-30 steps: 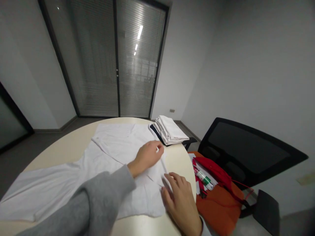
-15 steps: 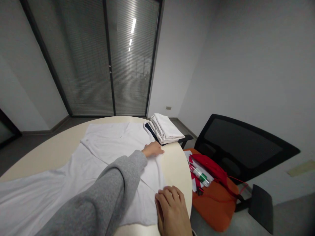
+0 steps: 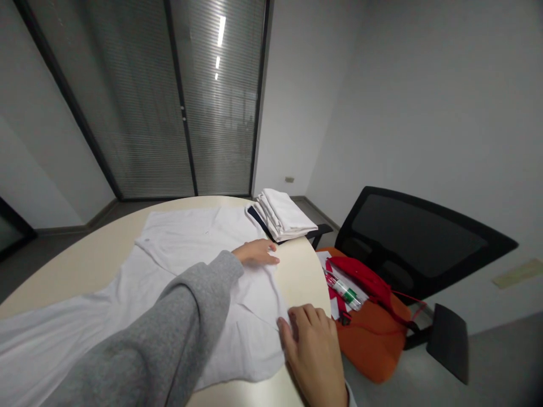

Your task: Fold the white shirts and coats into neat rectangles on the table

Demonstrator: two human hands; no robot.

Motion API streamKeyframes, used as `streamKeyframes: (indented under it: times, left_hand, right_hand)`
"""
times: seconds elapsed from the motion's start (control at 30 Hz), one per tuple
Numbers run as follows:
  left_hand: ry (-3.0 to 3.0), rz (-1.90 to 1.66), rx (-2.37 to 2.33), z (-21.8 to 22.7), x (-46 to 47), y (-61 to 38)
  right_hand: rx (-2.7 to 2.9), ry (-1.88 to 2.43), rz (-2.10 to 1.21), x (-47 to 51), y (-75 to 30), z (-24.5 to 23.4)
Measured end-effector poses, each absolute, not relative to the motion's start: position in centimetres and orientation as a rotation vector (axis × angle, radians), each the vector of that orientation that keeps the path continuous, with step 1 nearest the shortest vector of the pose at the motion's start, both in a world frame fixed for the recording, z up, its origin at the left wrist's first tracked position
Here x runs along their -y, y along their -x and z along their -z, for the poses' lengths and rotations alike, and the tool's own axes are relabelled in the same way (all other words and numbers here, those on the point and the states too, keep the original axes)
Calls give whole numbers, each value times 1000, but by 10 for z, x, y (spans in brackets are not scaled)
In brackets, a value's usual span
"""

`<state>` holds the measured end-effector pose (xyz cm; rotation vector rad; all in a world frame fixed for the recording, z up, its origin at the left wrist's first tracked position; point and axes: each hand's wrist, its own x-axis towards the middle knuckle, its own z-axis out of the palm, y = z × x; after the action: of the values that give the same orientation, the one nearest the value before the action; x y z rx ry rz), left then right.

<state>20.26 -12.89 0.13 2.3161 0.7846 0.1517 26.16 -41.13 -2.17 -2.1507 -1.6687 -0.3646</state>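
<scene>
A white shirt (image 3: 186,237) lies spread over the table, with one long part running off to the lower left. My left hand (image 3: 257,252) reaches across it and rests at its far right edge, thumb and fingers apart. Close to the near right corner is my right hand (image 3: 317,350), its thumb held away from loosely bent fingers. Nothing shows in its grasp; whether it touches the cloth I cannot tell. Just beyond my left hand sits a stack of folded white clothes (image 3: 284,213), with a dark layer at its bottom.
The round, pale table (image 3: 97,249) curves away on both sides. To its right stands an office chair (image 3: 424,240) with a black mesh back. On its orange seat (image 3: 369,356) lie a red bag (image 3: 360,274) and a clear plastic bottle (image 3: 345,294).
My right hand has moved right and slightly up, its thumb now spread from the fingers. My left hand has shifted slightly left, its fingers looser on the shirt edge. The view has tilted slightly.
</scene>
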Motion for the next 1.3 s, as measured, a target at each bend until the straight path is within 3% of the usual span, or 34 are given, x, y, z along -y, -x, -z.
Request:
streamKeyframes:
  times: [0.37, 0.6, 0.87, 1.03, 1.3]
  left_hand:
    - [-2200, -350, -451, 1, 143, -195]
    - [-2500, -504, -569, 23, 155, -204]
    - [-2966, -617, -468, 15, 170, -201]
    - [-2965, -465, -96, 13, 168, -197]
    - [-2797, -186, -296, 16, 163, -196]
  right_hand:
    - [1462, 1954, 256, 408, -274, 34]
    - [1426, 2064, 220, 404, -280, 36]
    - [2129, 1667, 356, 374, -290, 5]
    - [2380, 1658, 229, 373, -295, 24]
    - [2313, 1596, 439, 400, -303, 60]
